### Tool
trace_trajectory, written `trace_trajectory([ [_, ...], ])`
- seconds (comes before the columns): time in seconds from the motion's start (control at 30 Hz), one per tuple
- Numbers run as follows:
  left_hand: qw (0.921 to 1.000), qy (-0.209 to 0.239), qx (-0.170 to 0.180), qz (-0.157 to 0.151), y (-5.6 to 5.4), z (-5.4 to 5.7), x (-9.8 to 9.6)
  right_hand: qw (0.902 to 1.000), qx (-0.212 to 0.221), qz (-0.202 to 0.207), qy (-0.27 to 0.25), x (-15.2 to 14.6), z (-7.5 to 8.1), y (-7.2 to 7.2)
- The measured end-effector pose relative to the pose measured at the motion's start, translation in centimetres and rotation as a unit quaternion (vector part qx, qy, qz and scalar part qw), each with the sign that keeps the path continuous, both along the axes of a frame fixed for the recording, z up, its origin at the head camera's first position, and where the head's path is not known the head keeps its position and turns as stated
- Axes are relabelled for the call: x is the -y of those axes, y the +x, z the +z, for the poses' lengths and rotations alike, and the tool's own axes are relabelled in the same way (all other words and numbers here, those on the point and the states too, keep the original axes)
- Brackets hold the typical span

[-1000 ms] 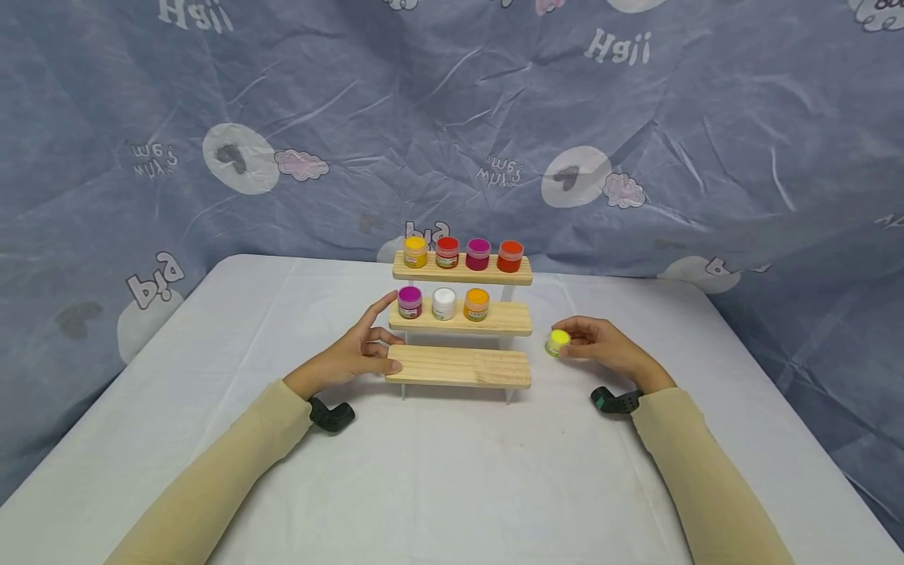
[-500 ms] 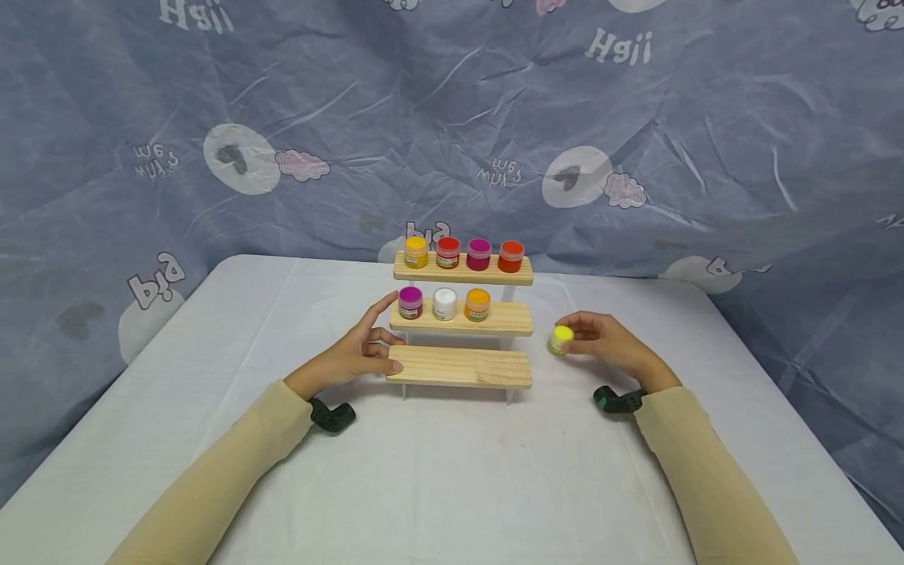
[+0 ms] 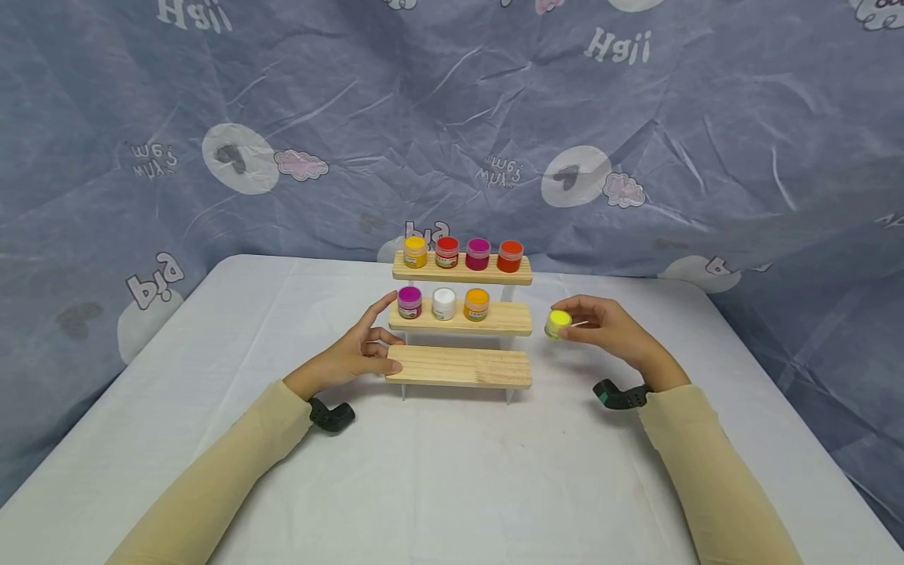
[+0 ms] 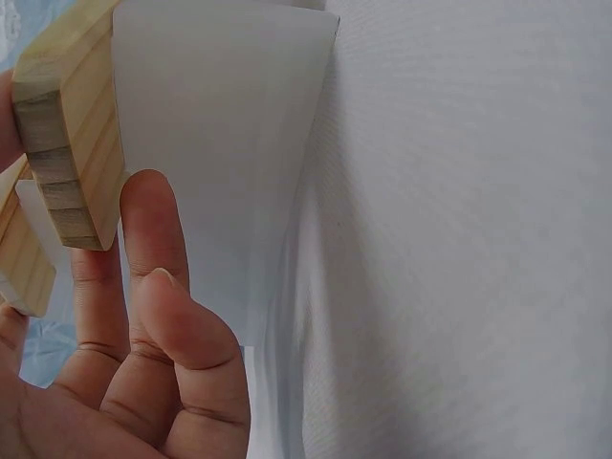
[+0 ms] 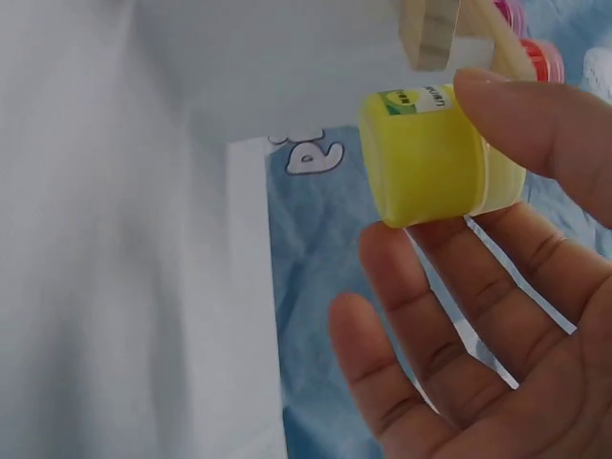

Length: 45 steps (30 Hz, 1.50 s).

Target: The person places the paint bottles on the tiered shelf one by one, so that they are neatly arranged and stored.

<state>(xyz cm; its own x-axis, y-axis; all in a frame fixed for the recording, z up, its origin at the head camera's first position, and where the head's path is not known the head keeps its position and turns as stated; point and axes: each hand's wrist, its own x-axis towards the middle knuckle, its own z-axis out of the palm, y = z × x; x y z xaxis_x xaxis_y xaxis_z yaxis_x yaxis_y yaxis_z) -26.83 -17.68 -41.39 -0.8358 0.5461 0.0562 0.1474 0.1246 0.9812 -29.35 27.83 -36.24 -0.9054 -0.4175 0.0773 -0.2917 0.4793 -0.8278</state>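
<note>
A three-step wooden display stand (image 3: 459, 366) stands mid-table. My left hand (image 3: 351, 353) grips its left side, the thumb on the lowest step and the index finger up by the middle one. In the left wrist view, fingers (image 4: 153, 225) lie beneath the step's end (image 4: 76, 153). My right hand (image 3: 603, 328) pinches a small yellow paint jar (image 3: 557, 323) between thumb and fingers, to the right of the middle step and raised above the table. Its green-and-white label shows in the right wrist view, where the jar (image 5: 426, 158) lies tilted across the fingers.
On the top step stand several paint jars: yellow, red (image 3: 447, 253), magenta and orange-red. The middle step carries a purple jar (image 3: 410, 302), a white jar (image 3: 443, 304) and an orange jar (image 3: 476, 304). A white cloth (image 3: 452, 486) covers the table; a blue printed curtain (image 3: 395, 102) hangs behind.
My right hand has raised the yellow jar from near the table to about the middle step's height. The left hand and the stand have stayed still.
</note>
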Motion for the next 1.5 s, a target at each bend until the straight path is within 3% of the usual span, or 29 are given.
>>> trace_trajectory([
  [0.53,1.0,-0.008,-0.004,0.002,0.0,0.1,-0.2,0.9951,-0.091,-0.006,-0.036,3.0,2.5,2.4],
  [1.23,0.9999,-0.014,-0.005,0.002,0.0,0.2,-0.1,0.9918,-0.097,-0.021,-0.08,6.3,1.0,1.2],
  [1.5,0.9998,-0.018,-0.001,0.006,-0.1,0.1,0.0,0.9906,-0.119,-0.02,-0.065,7.1,0.7,1.1],
])
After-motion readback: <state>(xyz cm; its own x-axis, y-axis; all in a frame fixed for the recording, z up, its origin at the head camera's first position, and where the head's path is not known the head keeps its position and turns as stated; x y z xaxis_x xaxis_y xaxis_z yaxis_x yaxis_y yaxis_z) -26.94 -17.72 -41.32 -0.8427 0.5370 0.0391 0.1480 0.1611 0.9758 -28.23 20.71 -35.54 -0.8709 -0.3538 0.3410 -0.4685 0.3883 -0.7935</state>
